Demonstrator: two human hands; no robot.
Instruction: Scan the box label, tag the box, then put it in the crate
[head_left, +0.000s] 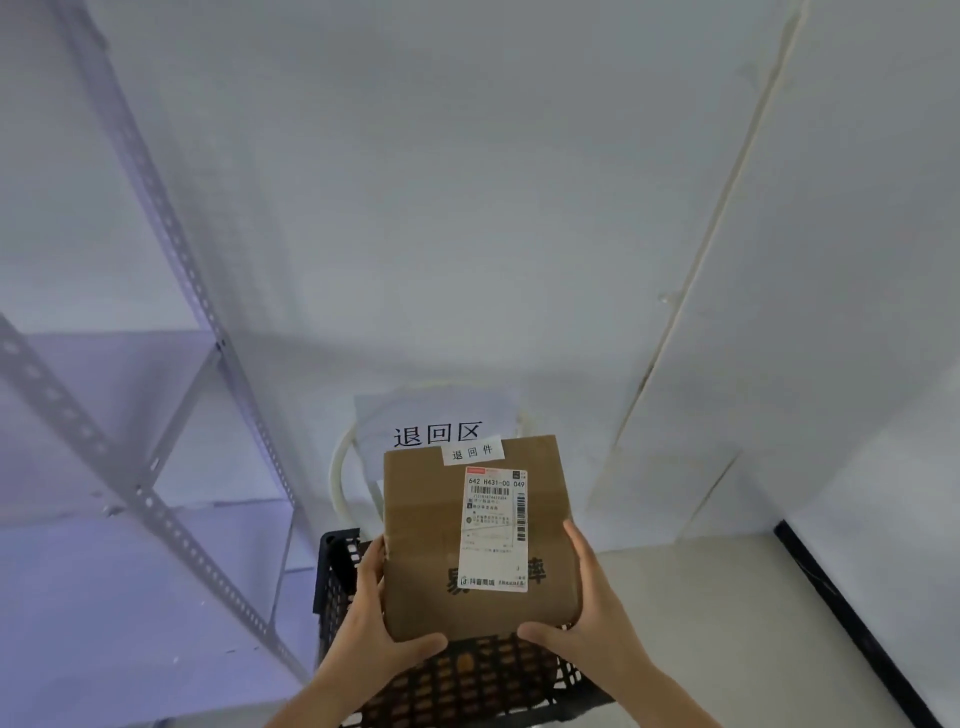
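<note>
Both hands hold the box (470, 540) over the crate (467, 675). Left hand (371, 631) grips the box's left edge and near-left corner, thumb across the near edge. Right hand (582, 618) clamps the right edge and near-right corner, thumb also on the near edge. Box is flat-ish, top face up, tilted slightly away — shipping label (494, 527) on the right half, small white tag (471, 451) stuck at the far edge. Crate is black lattice plastic, open top, directly under the box; something brown shows through its mesh, can't tell what. Its left wall (335, 577) stands clear of the box, right side hidden by the box and right hand. Floor to the right of the crate is bare, with a dark strip (852, 618) running along it. Left — metal rack (171, 519) with slotted posts, close beside the crate. Behind the crate, a white sign (436, 421) with black characters leans at the wall, white hoop (337, 478) around it. Wall corner beyond.
</note>
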